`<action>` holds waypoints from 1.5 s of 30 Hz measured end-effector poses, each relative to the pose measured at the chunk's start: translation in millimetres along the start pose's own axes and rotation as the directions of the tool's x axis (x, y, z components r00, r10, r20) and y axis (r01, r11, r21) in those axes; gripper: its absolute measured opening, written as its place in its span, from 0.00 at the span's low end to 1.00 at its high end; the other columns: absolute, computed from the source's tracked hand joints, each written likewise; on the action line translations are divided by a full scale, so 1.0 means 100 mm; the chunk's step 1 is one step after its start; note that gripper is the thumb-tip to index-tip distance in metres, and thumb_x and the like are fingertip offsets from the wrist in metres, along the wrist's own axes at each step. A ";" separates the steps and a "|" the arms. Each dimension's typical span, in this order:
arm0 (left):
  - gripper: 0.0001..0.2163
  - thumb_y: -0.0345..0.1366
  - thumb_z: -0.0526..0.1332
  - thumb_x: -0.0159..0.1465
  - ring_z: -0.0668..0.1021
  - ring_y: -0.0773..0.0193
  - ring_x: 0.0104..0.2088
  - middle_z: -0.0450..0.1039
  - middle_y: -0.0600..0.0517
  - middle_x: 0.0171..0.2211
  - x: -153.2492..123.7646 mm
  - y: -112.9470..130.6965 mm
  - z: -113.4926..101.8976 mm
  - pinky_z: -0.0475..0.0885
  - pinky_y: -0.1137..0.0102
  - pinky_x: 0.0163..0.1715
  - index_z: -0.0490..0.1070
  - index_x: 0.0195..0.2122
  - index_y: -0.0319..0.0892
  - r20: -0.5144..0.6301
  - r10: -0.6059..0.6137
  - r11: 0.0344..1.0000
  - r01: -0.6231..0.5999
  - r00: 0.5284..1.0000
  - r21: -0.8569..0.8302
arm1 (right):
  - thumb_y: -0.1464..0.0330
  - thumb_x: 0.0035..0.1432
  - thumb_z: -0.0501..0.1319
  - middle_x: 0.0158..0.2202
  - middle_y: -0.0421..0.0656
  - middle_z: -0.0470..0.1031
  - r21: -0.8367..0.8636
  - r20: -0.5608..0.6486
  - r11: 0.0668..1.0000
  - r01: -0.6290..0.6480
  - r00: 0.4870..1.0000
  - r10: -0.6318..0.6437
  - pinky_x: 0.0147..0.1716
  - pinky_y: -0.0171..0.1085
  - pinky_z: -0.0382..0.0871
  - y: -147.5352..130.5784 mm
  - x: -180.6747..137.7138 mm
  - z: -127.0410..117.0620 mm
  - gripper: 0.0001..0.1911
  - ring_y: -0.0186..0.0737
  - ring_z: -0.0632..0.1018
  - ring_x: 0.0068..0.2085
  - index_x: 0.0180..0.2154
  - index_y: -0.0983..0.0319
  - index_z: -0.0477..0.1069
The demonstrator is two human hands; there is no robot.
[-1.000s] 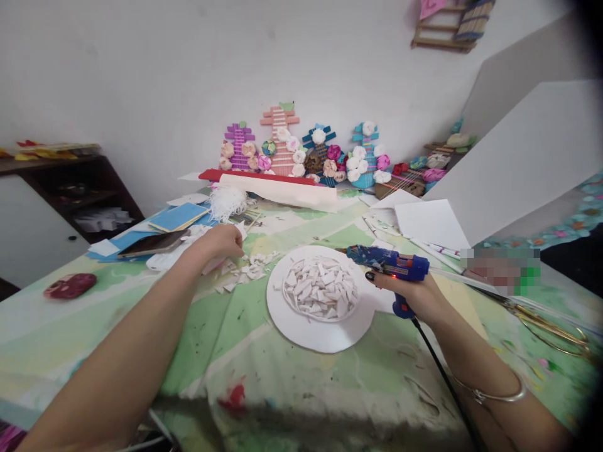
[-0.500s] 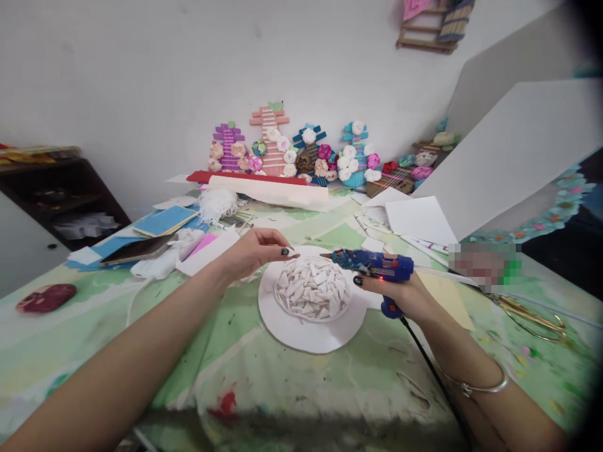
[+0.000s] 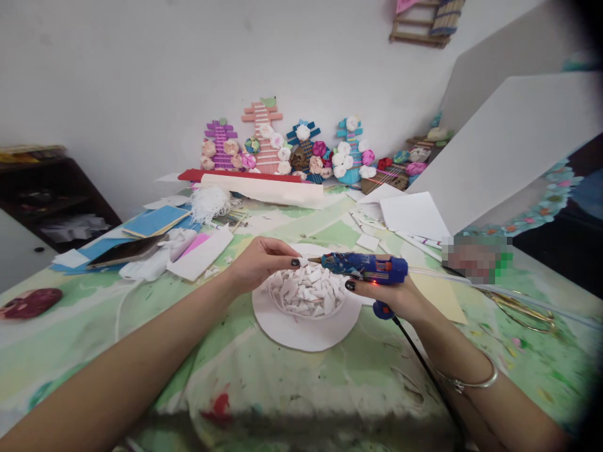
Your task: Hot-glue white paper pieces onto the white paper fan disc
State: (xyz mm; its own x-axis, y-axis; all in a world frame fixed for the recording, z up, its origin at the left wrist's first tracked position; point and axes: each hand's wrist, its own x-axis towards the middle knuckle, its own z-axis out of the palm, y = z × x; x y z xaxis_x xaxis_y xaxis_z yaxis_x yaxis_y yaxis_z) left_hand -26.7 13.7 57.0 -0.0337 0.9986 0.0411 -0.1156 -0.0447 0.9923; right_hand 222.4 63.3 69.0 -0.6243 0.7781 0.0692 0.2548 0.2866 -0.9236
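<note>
My left hand point(image 3: 261, 263) is closed in a pinch on a small white piece point(image 3: 304, 260), held just above a round dish filled with white chips. Only the end of that piece shows past the thumb. My right hand point(image 3: 402, 296) grips a blue hot glue gun point(image 3: 363, 267) by its handle, with a small red light on. Its nozzle points left and is at or very near the white piece; exact contact I cannot tell. Below are the broken white chips point(image 3: 309, 294), inside a ring on a flat white disc point(image 3: 306, 338) on the table.
Blue sheets point(image 3: 155, 221), white string point(image 3: 211, 204) and a rolled paper point(image 3: 264, 190) lie farther back. Decorated guitar-shaped crafts point(image 3: 264, 135) lean by the wall. Gold-handled scissors point(image 3: 525, 312) lie right; a dark red object point(image 3: 32, 303) lies left. The gun's black cord point(image 3: 414, 346) runs toward the front edge.
The white piece in my left hand and the glue gun's nozzle have come closer together, over the chips. The whole view has shifted slightly.
</note>
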 end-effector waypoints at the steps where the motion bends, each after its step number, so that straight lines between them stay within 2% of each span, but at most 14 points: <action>1: 0.08 0.31 0.72 0.41 0.76 0.66 0.25 0.77 0.49 0.22 0.00 0.00 0.00 0.70 0.73 0.28 0.77 0.23 0.38 -0.004 0.001 1.000 -0.001 1.000 0.001 | 0.59 0.42 0.66 0.17 0.39 0.71 -0.001 0.004 1.000 -0.001 1.000 0.001 0.18 0.36 0.68 0.00 0.00 0.00 0.18 0.40 0.73 0.20 0.36 0.60 0.77; 6: 0.08 0.31 0.72 0.40 0.76 0.65 0.24 0.76 0.49 0.22 -0.01 -0.01 0.03 0.70 0.72 0.27 0.78 0.23 0.38 -0.021 0.008 1.000 -0.008 1.000 0.018 | 0.59 0.42 0.65 0.17 0.38 0.71 -0.005 0.026 1.000 0.007 1.000 -0.007 0.18 0.35 0.68 -0.01 0.00 0.01 0.17 0.39 0.73 0.21 0.35 0.59 0.77; 12: 0.08 0.31 0.72 0.40 0.76 0.66 0.24 0.76 0.50 0.21 -0.02 0.01 0.06 0.70 0.72 0.27 0.78 0.23 0.38 -0.020 0.018 1.000 -0.018 1.000 0.004 | 0.60 0.41 0.66 0.16 0.39 0.69 -0.010 -0.008 0.999 0.045 0.999 -0.045 0.16 0.33 0.66 -0.01 -0.01 0.02 0.15 0.38 0.71 0.21 0.32 0.61 0.77; 18: 0.08 0.31 0.72 0.40 0.76 0.66 0.24 0.76 0.50 0.21 -0.02 0.02 0.06 0.69 0.71 0.28 0.78 0.23 0.38 -0.020 0.023 1.000 -0.023 1.000 -0.015 | 0.58 0.45 0.64 0.18 0.38 0.69 -0.035 0.034 0.996 0.085 0.996 -0.084 0.16 0.32 0.64 0.01 -0.01 0.02 0.14 0.33 0.68 0.19 0.31 0.62 0.75; 23: 0.08 0.30 0.72 0.40 0.76 0.65 0.24 0.76 0.50 0.21 -0.03 0.03 0.04 0.69 0.70 0.29 0.78 0.23 0.38 -0.025 0.032 0.999 -0.033 0.999 -0.016 | 0.59 0.44 0.65 0.17 0.38 0.70 -0.037 0.021 0.997 0.061 0.998 -0.060 0.18 0.34 0.66 -0.01 0.00 0.01 0.15 0.37 0.71 0.21 0.33 0.61 0.76; 28: 0.08 0.30 0.72 0.40 0.76 0.65 0.25 0.77 0.49 0.21 -0.04 0.06 0.03 0.70 0.72 0.29 0.77 0.22 0.38 -0.020 0.016 0.998 -0.017 1.000 -0.052 | 0.60 0.43 0.65 0.19 0.40 0.73 -0.051 -0.025 0.992 0.112 0.993 -0.113 0.21 0.36 0.69 0.00 0.01 -0.01 0.13 0.41 0.74 0.24 0.32 0.60 0.77; 31: 0.07 0.31 0.71 0.42 0.77 0.65 0.25 0.77 0.50 0.22 -0.04 0.10 -0.01 0.71 0.72 0.29 0.77 0.23 0.38 -0.039 0.062 0.998 -0.061 0.997 0.021 | 0.60 0.45 0.65 0.23 0.40 0.75 -0.059 -0.028 0.986 0.157 0.987 -0.159 0.25 0.36 0.70 0.01 0.04 -0.03 0.13 0.41 0.75 0.27 0.32 0.61 0.76; 33: 0.07 0.32 0.70 0.44 0.77 0.65 0.26 0.78 0.50 0.24 -0.05 0.15 -0.06 0.71 0.72 0.30 0.78 0.25 0.38 -0.039 0.103 0.980 -0.095 0.994 0.174 | 0.61 0.46 0.65 0.26 0.40 0.75 -0.063 -0.054 0.983 0.175 0.982 -0.178 0.28 0.37 0.70 0.02 0.05 -0.03 0.12 0.41 0.75 0.29 0.31 0.61 0.75; 36: 0.07 0.34 0.68 0.46 0.77 0.63 0.28 0.78 0.49 0.26 -0.07 0.27 -0.17 0.71 0.73 0.29 0.78 0.27 0.39 0.022 0.107 0.860 -0.103 0.994 0.499 | 0.62 0.47 0.64 0.29 0.42 0.76 -0.056 -0.085 0.982 0.182 0.979 -0.186 0.32 0.38 0.70 0.02 0.07 -0.04 0.12 0.44 0.76 0.34 0.33 0.61 0.76; 39: 0.05 0.34 0.66 0.48 0.76 0.65 0.26 0.78 0.51 0.25 -0.08 0.34 -0.25 0.68 0.75 0.26 0.78 0.26 0.41 0.052 0.148 0.626 -0.134 0.988 0.768 | 0.63 0.48 0.64 0.31 0.43 0.77 -0.046 -0.084 0.982 0.185 0.979 -0.188 0.34 0.39 0.70 0.02 0.07 -0.05 0.13 0.47 0.76 0.37 0.36 0.61 0.76; 42: 0.04 0.34 0.64 0.50 0.75 0.66 0.24 0.77 0.54 0.23 -0.05 0.32 -0.30 0.66 0.75 0.25 0.78 0.26 0.42 0.046 0.216 0.430 -0.137 0.975 0.892 | 0.62 0.47 0.65 0.30 0.43 0.76 -0.051 -0.123 0.983 0.177 0.976 -0.182 0.32 0.40 0.70 0.04 0.07 -0.05 0.13 0.47 0.76 0.35 0.36 0.62 0.76; 45: 0.05 0.35 0.63 0.52 0.75 0.66 0.26 0.78 0.54 0.25 -0.02 0.24 -0.30 0.67 0.75 0.27 0.78 0.26 0.43 0.062 0.248 0.365 -0.153 0.967 0.918 | 0.62 0.47 0.64 0.29 0.42 0.76 -0.052 -0.139 0.983 0.177 0.973 -0.182 0.31 0.40 0.70 0.07 0.07 -0.04 0.13 0.45 0.76 0.33 0.34 0.62 0.76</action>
State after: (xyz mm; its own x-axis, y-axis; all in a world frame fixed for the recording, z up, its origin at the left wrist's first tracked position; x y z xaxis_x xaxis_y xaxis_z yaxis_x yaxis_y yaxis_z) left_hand -59.3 10.0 77.1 0.0000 0.9560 0.2935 0.8745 -0.1424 0.4636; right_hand 222.7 73.4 65.0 -0.5516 0.7828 0.2881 0.1781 0.4480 -0.8761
